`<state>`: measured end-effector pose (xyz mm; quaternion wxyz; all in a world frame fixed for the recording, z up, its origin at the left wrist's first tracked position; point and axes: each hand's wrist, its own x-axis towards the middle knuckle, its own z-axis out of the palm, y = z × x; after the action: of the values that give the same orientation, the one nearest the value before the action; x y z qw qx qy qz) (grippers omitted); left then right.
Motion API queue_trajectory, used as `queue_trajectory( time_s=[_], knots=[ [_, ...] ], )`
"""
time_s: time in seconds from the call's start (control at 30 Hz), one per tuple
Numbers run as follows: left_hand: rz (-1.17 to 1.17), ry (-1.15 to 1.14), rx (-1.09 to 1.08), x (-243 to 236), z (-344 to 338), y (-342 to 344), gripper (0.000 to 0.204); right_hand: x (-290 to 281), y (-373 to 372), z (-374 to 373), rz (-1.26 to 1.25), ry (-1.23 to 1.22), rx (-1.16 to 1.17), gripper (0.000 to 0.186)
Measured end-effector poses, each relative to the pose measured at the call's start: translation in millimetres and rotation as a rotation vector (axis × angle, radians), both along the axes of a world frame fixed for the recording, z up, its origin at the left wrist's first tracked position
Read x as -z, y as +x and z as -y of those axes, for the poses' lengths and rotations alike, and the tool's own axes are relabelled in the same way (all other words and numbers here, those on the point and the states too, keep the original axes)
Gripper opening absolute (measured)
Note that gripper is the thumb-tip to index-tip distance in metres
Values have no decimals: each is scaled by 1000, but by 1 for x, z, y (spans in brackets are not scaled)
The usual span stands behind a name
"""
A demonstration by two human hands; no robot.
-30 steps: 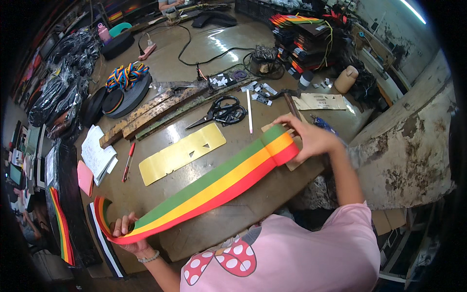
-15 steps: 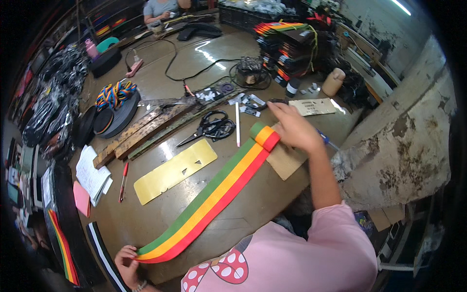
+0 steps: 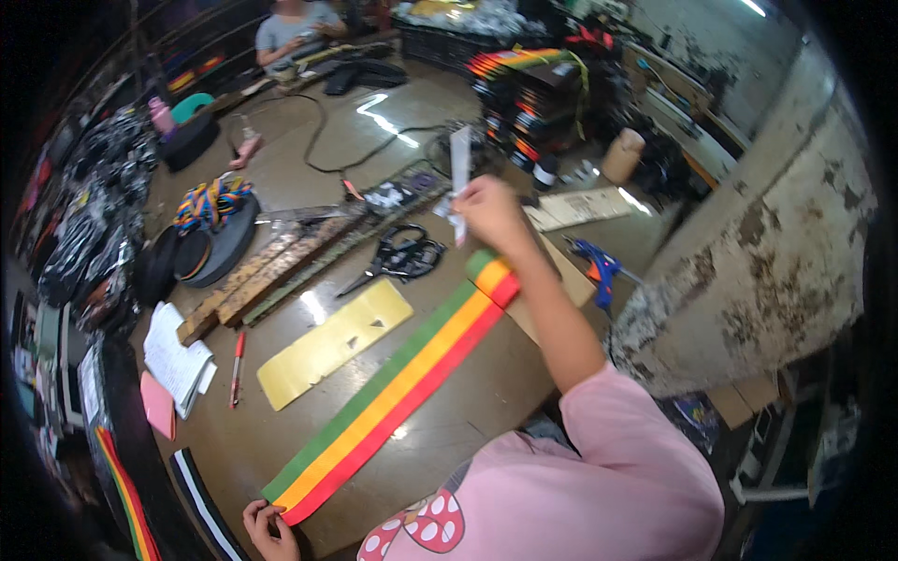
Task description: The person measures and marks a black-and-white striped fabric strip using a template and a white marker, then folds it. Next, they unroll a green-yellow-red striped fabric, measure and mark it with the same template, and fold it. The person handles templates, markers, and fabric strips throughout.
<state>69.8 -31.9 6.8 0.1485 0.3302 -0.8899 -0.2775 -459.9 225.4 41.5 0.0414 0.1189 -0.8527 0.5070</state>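
Observation:
A green, yellow and red striped strap (image 3: pixel 388 393) runs diagonally across the table, its far end coiled into a small roll (image 3: pixel 493 279). At the near left end, my left hand (image 3: pixel 269 531) has its fingers closed on the strap's edge. My right hand (image 3: pixel 491 210) is closed around a slim white pen (image 3: pixel 460 154), held nearly upright beyond the roll. Left of the strap lies a yellow template (image 3: pixel 335 344) with small cut-outs. Black-handled scissors (image 3: pixel 402 257) rest between the template and my right hand. Brown cardboard (image 3: pixel 569 276) lies partly behind my right forearm.
A blue glue gun (image 3: pixel 603 271) lies right of my forearm, near the stained pillar (image 3: pixel 748 271). Long wooden bars (image 3: pixel 281 262) cross the table's middle. Rolled black webbing (image 3: pixel 224 234), a red pen (image 3: pixel 238 369) and papers (image 3: pixel 178 351) lie left. Across the table sits another person (image 3: pixel 297 35).
My right hand has left the roll and picked up the white pen from the table. The strap now lies straighter and flatter. The glue gun has come into fuller view.

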Motion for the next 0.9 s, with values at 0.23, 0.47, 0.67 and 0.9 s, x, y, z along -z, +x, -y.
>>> queue_trajectory(
  time_s=[0.23,0.47,0.67,0.9],
  knots=[
    [-171,199,-146,16,7,1,14,38,-118,-181,-300,-102,696,26],
    [-15,51,-171,9,-8,-13,30,119,-181,-256,195,788,548,48],
    [-94,-1,-306,14,-22,-27,33,100,-187,-217,204,257,976,43],
    [-214,-67,-425,27,-30,-36,35,-39,-90,-152,-771,10,709,35]
  ],
)
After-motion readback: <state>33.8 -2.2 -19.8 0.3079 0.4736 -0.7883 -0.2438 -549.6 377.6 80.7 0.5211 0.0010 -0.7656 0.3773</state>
